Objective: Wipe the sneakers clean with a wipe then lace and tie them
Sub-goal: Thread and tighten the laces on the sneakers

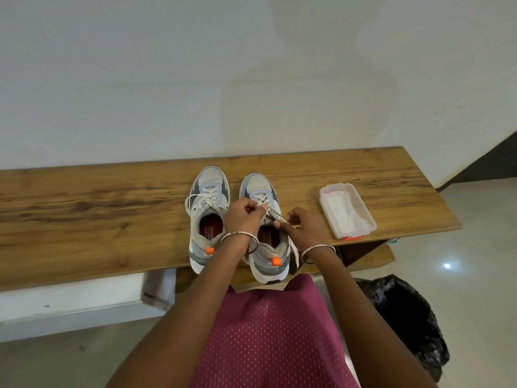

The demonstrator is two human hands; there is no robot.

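1. Head view: both sneakers sit side by side on the tabletop (112,214), toes to the wall. The laced sneaker (208,182) looks done w/ its lace crossed up the front. You're on the second sneaker (260,186), the one nearer the wipe box (347,210).
2. Your left hand (242,217) has its fingers curled, pinching the lace (275,215) over the tongue. Your right hand (303,225) pinches the same lace just beside it.
3. Judging by this, you're at the top eyelets, approx. ready to tie. Pull both strands even before crossing, so the bow doesn't end up lopsided.
4. One lace end hangs past the tabletop edge by your right wrist. Gather it first, or it may snag.
5. Press the heel down lightly while tightening, since the sneaker overhangs the edge and could tip.
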